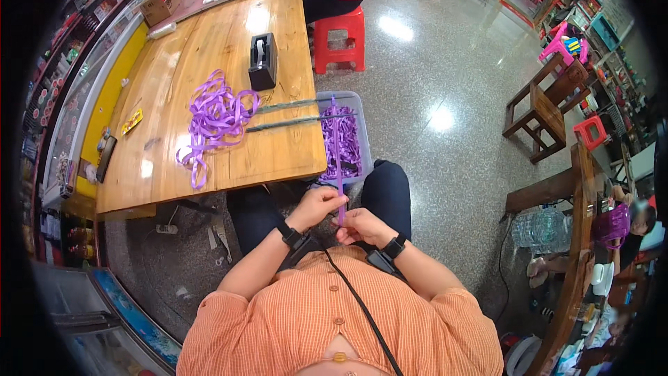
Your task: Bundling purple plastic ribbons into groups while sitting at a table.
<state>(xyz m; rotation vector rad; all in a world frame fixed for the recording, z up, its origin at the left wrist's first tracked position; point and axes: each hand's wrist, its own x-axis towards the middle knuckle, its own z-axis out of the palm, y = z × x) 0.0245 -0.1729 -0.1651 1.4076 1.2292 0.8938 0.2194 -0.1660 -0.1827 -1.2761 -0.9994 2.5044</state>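
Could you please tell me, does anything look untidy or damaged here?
The purple ribbon on the wooden table looks untidy: its loops lie tangled in a loose heap, while the strip at the person's fingers runs straight. No clear damage shows.

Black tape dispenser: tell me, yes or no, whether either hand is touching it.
No, the tape dispenser stands on the wooden table, while the left hand and right hand both hold the purple strip.

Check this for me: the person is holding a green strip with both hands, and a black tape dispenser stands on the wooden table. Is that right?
Not quite: the strip held by the left hand and right hand is purple, not green, as the head view shows. A black tape dispenser does stand on the wooden table.
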